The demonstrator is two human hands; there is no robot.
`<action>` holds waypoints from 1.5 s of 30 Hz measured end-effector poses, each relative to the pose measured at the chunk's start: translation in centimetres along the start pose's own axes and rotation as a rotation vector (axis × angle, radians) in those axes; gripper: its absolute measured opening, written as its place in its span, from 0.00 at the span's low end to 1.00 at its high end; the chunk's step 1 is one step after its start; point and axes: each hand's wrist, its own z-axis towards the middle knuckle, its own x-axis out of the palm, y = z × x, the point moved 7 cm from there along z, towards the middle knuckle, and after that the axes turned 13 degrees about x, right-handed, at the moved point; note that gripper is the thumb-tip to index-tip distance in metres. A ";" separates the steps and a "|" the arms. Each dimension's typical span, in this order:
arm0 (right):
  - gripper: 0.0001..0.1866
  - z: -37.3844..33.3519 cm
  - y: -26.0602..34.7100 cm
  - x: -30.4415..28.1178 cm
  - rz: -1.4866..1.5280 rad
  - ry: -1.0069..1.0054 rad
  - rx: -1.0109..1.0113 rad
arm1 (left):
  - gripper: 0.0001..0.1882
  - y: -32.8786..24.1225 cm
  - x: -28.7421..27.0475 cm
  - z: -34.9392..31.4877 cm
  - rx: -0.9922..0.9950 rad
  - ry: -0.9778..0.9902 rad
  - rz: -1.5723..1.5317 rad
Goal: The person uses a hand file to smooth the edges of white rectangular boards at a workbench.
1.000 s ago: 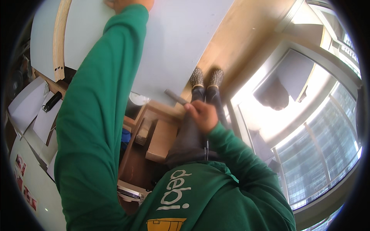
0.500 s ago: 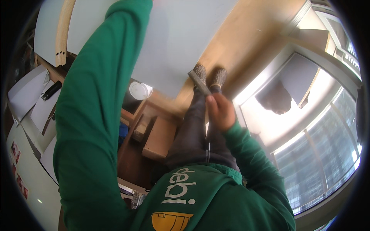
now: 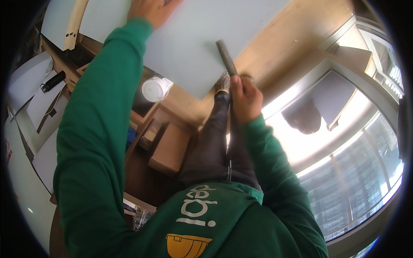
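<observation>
My right hand [image 3: 247, 99] is closed around one end of a dark grey-brown flat bar [image 3: 226, 58]. Its kind is not clear. The bar slants up and away to the left, its far end over a pale grey-blue board [image 3: 193, 47]. At the top edge of the picture, my left hand [image 3: 151, 10] is on or just over that board. Its thumb stretches out to the right, while the fingertips are cut off. Nothing shows plainly in it.
A white round tub [image 3: 155, 89] stands beside the board's near edge. A wooden strip [image 3: 75, 23] lies at the far left. Below are a brown box [image 3: 169, 148] and a black bottle [image 3: 53, 81] on white sheets. A bright window [image 3: 350, 172] is on the right.
My left hand has come into view at the top, nearer than before. My right hand has risen with the bar, whose tip now overlaps the board.
</observation>
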 end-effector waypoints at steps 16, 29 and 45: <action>0.16 -2.4 -3.7 1.0 -0.043 -0.086 -0.102 | 0.35 0.3 0.4 -0.1 -0.006 -0.030 0.026; 0.20 -1.1 -4.1 0.6 -0.003 -0.032 0.055 | 0.35 0.5 0.6 -0.1 -0.040 0.029 0.014; 0.21 3.4 1.5 0.1 0.189 0.007 0.103 | 0.34 0.7 0.7 -0.2 -0.057 0.051 0.016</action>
